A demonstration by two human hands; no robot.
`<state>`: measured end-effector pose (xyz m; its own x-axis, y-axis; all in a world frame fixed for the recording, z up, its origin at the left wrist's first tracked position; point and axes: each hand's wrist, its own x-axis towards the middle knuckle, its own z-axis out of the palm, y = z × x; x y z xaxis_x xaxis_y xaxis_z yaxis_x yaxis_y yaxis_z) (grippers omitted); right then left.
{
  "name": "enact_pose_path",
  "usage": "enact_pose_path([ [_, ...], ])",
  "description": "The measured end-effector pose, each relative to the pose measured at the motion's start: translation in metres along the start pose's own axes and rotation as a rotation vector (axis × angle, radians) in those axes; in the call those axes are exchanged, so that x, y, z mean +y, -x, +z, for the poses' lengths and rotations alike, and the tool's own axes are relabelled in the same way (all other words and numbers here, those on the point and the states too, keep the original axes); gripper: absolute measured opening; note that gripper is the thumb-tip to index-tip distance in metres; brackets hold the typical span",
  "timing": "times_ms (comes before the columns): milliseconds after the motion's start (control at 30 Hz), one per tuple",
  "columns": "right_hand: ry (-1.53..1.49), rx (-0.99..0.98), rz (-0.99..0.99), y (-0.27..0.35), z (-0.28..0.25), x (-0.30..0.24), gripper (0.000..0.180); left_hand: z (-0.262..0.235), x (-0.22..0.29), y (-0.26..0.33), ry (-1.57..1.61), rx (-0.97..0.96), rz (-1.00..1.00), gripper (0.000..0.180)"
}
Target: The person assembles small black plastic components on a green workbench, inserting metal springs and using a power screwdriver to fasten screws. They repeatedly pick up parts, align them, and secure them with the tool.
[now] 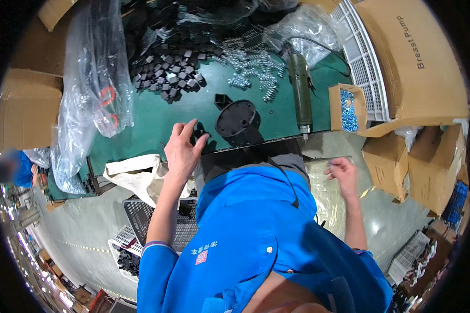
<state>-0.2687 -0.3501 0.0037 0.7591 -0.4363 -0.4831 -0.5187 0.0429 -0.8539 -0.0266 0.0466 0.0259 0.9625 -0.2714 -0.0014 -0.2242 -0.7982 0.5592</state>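
Note:
At the near edge of the green table, my left hand has its thumb and fingers closed around a small black part, partly hidden by the fingers. A round black plastic piece with a square arm lies just to the right of that hand. My right hand is off the table at the right, its fingertips pinched together; whatever they hold is too small to make out. Nearest to it on the table is a dark green electric screwdriver, its bit over the front edge. A small carton of bluish screws stands beside it.
Small black blocks and metal springs lie heaped at the back. Clear plastic bags drape over the left side, with red-handled scissors. A white crate and cardboard boxes line the right. Another person is far left.

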Motion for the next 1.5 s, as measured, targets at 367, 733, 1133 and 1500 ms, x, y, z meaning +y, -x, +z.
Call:
enact_pose_path([
  [367,-0.212,0.026,-0.065,-0.026,0.086,-0.023,0.036,0.013,-0.012,-0.067,0.076,0.113,0.155,0.040],
  [733,-0.135,0.011,-0.030,-0.024,0.090,-0.026,0.034,0.035,0.068,-0.136,-0.018,0.073,0.464,0.018],
  [1133,-0.484,0.066,0.054,-0.020,0.100,-0.021,0.027,0.098,0.092,-0.186,-0.266,-0.037,0.507,0.010],
  [1500,-0.015,0.109,-0.359,-0.034,0.095,-0.102,0.031,0.025,0.095,-0.152,0.788,-0.319,0.020,0.019],
])
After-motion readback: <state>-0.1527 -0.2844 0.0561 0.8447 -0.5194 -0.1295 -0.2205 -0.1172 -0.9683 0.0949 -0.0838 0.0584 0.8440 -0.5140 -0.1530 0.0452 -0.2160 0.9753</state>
